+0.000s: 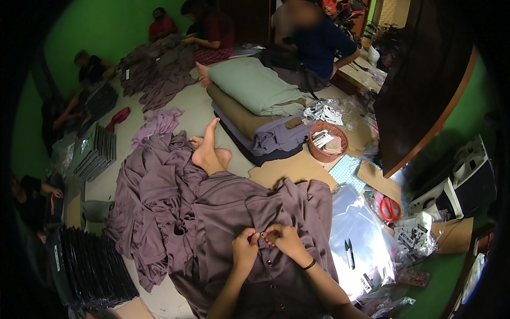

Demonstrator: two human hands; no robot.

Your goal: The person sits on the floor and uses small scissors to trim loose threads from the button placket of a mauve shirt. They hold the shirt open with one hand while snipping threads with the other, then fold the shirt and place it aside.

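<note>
A mauve-brown garment (234, 204) with a buttoned front lies spread over my lap. My left hand (246, 250) is closed in a pinch on the cloth at the front opening. Close beside it, my right hand (285, 242), with a dark band on its wrist, pinches a small round button (262, 235); the fingertips hide part of it. More buttons (269, 262) run in a line down the front below my hands. To the left, a large heap of the same mauve-brown cloth (154, 186) lies on the floor against the garment.
On the right are clear plastic bags (348, 220), black thread snips (349, 254), orange-handled scissors (390, 209) and a brown basket (328, 142). Folded cloth piles (255, 85) lie ahead. Dark packed stacks (93, 266) stand at left. Several people sit around the room.
</note>
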